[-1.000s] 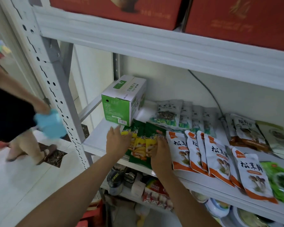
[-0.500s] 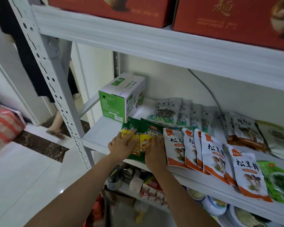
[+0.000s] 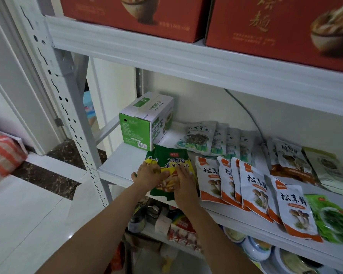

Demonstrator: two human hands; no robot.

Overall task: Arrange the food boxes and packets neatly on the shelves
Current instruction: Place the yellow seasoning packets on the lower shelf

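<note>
1. Change: compared with half a second ago, when the green seasoning packets (image 3: 171, 161) lay fanned out, they are now gathered into one nearly squared stack. Only one packet edge still peeks out at 9 o'clock.
2. Hands: the left hand (image 3: 149, 177) and right hand (image 3: 183, 183) have drawn together. Both lie with fingers extended, pressing flat on the stack's lower half; neither grips it.
3. Meaning: this group is judged almost tidy. What remains is tucking in the stray edge and seating the stack.
4. Location: the stack sits at the front left of the middle shelf (image 3: 123, 161).
5. Edges: at 6 o'clock the stack's lower edge appears to overhang the shelf's front lip, so a push towards 12 o'clock seems due.
6. Neighbours: the green box (image 3: 139, 125) touches or nearly touches the stack's top at 11 o'clock. The mushroom packets (image 3: 252, 186) lie just beside it at 3 o'clock.
7. Open room: bare shelf extends at 9 o'clock as far as the perforated upright (image 3: 67, 107).
</note>
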